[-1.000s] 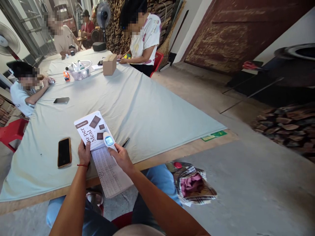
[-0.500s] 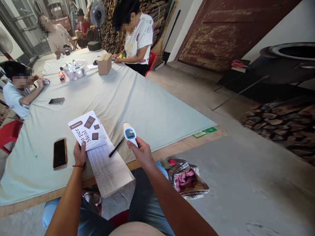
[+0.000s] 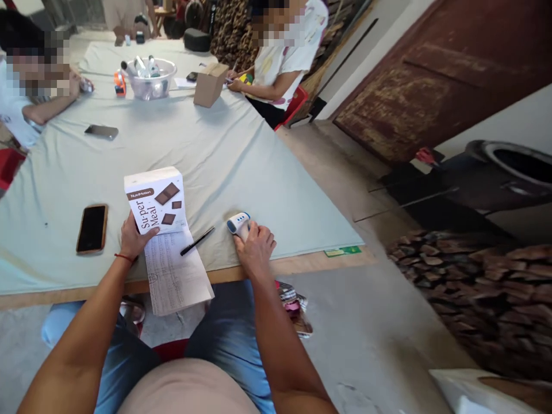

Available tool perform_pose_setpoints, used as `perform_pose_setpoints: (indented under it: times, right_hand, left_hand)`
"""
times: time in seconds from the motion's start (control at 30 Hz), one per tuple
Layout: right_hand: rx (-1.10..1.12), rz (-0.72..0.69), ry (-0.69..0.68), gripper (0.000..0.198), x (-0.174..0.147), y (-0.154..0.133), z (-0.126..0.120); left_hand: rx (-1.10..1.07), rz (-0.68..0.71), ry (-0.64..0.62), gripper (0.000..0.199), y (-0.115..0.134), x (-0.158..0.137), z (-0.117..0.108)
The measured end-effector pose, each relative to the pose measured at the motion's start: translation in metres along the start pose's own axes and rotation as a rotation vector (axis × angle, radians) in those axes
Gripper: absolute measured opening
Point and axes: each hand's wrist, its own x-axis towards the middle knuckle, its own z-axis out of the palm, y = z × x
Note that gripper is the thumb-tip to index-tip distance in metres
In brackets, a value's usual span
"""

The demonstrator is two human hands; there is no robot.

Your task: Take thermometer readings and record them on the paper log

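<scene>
Gripping a white card box [image 3: 154,198] and a white-and-blue plastic handheld device [image 3: 238,222]

The box leans above white paper sheets of small writing [image 3: 176,282], my left hand [image 3: 134,236] closed on its lower left corner, thumb on the front. My right hand [image 3: 256,247] curls around the device's handle, low over the pale green cloth [image 3: 293,201], a slim black pen [image 3: 197,241] lying between. I judge the step to be managing both at once; the next move calls for steadiness left, control right. Hidden are my left fingers behind the box and most of the handle; whether the device touches the cloth I can't tell.
</scene>
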Motion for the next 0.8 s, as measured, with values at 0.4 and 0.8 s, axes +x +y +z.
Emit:
perform_pose_setpoints:
  times: [0.4, 0.8]
  right_hand:
    - [0.145, -0.700, -0.284, 0.015, 0.013, -0.036, 0.019]
    - [1.170, -0.131, -0.351, 0.019, -0.056, -0.093, 0.034]
  left_hand:
    - [0.231, -0.023, -0.130, 0.100, 0.007, -0.010, 0.013]
    - [0.242, -0.039, -0.211, 0.147, 0.009, -0.016, 0.020]
